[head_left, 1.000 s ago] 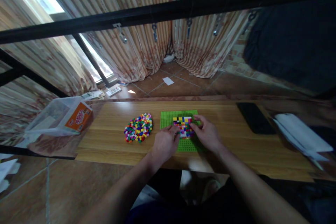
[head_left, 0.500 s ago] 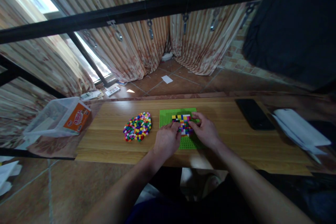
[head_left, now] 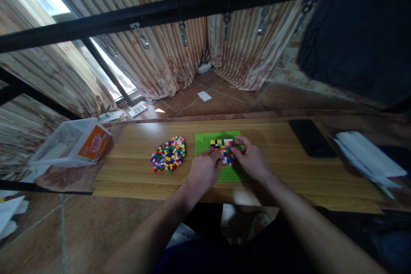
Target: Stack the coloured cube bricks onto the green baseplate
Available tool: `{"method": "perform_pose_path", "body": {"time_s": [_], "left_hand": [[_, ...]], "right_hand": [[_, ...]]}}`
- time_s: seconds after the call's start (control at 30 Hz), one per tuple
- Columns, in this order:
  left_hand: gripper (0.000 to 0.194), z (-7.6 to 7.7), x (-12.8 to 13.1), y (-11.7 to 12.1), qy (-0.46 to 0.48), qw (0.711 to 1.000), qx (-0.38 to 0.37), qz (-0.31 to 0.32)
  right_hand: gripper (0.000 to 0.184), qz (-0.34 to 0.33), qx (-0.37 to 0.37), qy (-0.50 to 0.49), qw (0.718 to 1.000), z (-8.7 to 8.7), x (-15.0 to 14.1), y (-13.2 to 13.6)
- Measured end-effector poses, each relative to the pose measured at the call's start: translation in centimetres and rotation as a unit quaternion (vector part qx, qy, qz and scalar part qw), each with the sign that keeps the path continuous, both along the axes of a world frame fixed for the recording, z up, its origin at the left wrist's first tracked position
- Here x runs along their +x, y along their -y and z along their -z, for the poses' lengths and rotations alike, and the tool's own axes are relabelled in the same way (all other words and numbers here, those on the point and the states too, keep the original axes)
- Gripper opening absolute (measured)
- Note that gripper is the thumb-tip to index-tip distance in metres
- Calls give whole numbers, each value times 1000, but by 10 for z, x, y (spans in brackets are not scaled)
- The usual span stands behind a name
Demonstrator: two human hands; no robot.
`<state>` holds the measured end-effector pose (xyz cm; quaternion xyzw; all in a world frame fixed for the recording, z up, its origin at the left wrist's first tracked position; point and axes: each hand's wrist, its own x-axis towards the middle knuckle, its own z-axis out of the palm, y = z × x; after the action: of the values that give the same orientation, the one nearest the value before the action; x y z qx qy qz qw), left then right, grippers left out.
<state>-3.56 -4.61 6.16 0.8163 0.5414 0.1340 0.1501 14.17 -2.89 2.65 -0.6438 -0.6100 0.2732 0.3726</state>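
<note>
A patch of multicoloured building bricks sits on a green studded baseplate. My left hand covers the lower left of the patch. Its thumb and fingers are drawn together against the bricks, and whatever lies between the tips is hidden. At the patch's right edge is my right hand, its thumb and forefinger bent against the bricks, with the forefinger nearer the top corner. To the left of the baseplate, a pile of loose small bricks in many colours lies on the wooden table.
A clear plastic box with an orange label stands beyond the table's left end. On the right lie a black phone and a white object with papers. A dark metal bar crosses in front of the curtains.
Both hands stay at the brick patch, with only slight finger movement. The whole view has shifted a few pixels; the loose pile looks the same.
</note>
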Motion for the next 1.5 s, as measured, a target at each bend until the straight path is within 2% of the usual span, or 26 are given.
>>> {"method": "perform_pose_path", "body": {"time_s": [0.37, 0.67, 1.03, 1.27, 1.5], "left_hand": [[9, 8, 3, -2, 13, 999, -12, -46], [16, 12, 2, 1, 50, 998, -10, -49], [21, 22, 4, 0, 59, 996, -9, -63], [27, 18, 6, -4, 51, 996, -31, -62], [32, 13, 3, 8, 84, 994, -20, -62]], "right_hand": [[45, -14, -12, -12, 1000, -3, -1, 1], [73, -19, 23, -6, 1000, 6, -18, 10], [72, 0, 0, -17, 1000, 10, -22, 8], [72, 12, -20, -20, 1000, 4, -26, 10], [78, -29, -44, -10, 999, 5, -19, 13]]}}
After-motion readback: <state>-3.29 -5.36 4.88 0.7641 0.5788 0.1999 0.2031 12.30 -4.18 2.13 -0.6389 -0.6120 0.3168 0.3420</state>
